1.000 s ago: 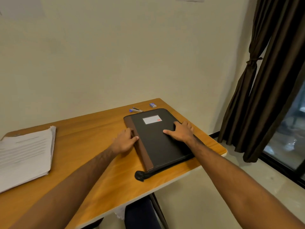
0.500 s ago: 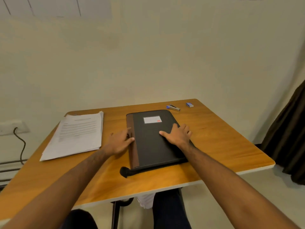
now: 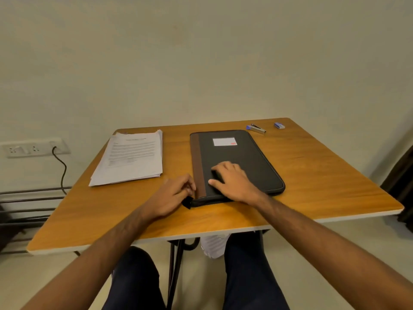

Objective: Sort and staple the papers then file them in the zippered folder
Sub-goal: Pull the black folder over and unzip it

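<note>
I see the zippered folder [image 3: 234, 162] lying flat and closed on the wooden counter [image 3: 312, 175], its brown spine strip toward the left and a white label near its far end. My right hand [image 3: 234, 182] rests on the folder's near half, fingers spread and pressing flat on the black cover. My left hand [image 3: 172, 195] sits at the folder's near left corner with the fingers curled in — they seem to pinch the black zipper tab [image 3: 187, 201] that sticks out there, though the hand hides most of the contact.

The stack of papers [image 3: 131, 157] lies on the counter to the left of the folder, apart from it, printed side up and slightly fanned at the edges. Beyond the folder's far right corner sits the stapler [image 3: 257, 128] — just beside it, farther right, a small blue box [image 3: 279, 125].
</note>
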`<state>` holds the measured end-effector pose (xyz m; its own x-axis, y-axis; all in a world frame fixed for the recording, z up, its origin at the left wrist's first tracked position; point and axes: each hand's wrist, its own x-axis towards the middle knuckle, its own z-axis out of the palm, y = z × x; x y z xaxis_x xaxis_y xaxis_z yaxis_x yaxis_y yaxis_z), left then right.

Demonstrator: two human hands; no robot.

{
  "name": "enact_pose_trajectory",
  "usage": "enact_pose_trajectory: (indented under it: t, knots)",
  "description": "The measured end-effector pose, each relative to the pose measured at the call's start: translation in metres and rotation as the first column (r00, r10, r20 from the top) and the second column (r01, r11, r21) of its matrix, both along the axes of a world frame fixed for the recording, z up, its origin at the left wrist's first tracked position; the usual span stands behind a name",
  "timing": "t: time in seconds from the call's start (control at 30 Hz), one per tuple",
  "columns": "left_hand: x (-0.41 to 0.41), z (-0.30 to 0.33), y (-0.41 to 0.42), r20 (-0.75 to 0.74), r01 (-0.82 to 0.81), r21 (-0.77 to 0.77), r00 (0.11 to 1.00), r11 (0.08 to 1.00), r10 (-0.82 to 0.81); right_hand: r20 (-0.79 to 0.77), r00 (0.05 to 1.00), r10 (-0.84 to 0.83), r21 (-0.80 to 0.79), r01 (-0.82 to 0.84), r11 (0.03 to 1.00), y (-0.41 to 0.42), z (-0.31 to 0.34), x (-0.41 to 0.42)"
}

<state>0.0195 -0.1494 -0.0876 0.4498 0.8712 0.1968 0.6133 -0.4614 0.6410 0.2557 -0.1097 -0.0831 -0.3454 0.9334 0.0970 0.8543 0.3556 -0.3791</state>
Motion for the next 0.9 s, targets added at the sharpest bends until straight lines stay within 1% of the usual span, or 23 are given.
enact_pose_trajectory:
  t: [0.1,0.2,0.3,0.43,0.57,0.63,0.7,0.73,0.8,0.83,0.9]
  knots:
    - [-0.004,0.001,-0.013,-0.036,0.079,-0.017,0.996,0.997,-0.079,0.075,0.992,0.098,0.009,-0.098,0.995,-0.027,-0.006,-0.009]
    - [-0.007,0.001,-0.017,-0.019,0.092,-0.015,0.996,0.996,-0.092,0.14,0.982,0.129,-0.01,-0.129,0.992,-0.035,-0.005,-0.007]
    - [-0.009,0.003,-0.018,-0.011,0.09,-0.08,0.996,0.993,-0.091,0.215,0.964,0.156,0.009,-0.162,0.987,-0.037,0.001,-0.003]
    - [-0.007,0.004,-0.018,-0.069,0.098,-0.069,0.992,0.993,-0.102,0.378,0.905,0.193,0.07,-0.236,0.969,-0.039,0.003,0.0]
    - [-0.01,0.011,-0.016,-0.092,0.118,-0.062,0.988,0.991,-0.124,0.45,0.863,0.228,0.079,-0.293,0.953,-0.04,0.007,0.003]
    - [-0.011,0.014,-0.012,-0.102,0.131,-0.089,0.985,0.987,-0.14,0.485,0.844,0.228,0.091,-0.308,0.947,-0.04,0.009,0.003]
    - [-0.009,0.018,-0.006,-0.066,0.101,-0.129,0.992,0.987,-0.11,0.513,0.832,0.21,0.116,-0.31,0.944,-0.042,0.01,0.001]
    - [-0.009,0.018,-0.001,-0.052,0.061,-0.132,0.996,0.989,-0.069,0.525,0.828,0.196,0.131,-0.306,0.943,-0.045,0.01,-0.002]
    - [-0.005,0.018,0.015,-0.075,-0.037,-0.097,0.997,0.995,0.03,0.542,0.824,0.168,0.168,-0.302,0.939,-0.055,0.01,-0.01]
    - [-0.004,0.018,0.022,-0.094,-0.084,-0.084,0.993,0.993,0.076,0.537,0.825,0.172,0.182,-0.313,0.932,-0.062,0.01,-0.014]
    - [0.0,0.018,0.037,-0.096,-0.183,-0.133,0.981,0.974,0.171,0.485,0.843,0.234,0.198,-0.366,0.909,-0.073,0.013,-0.019]
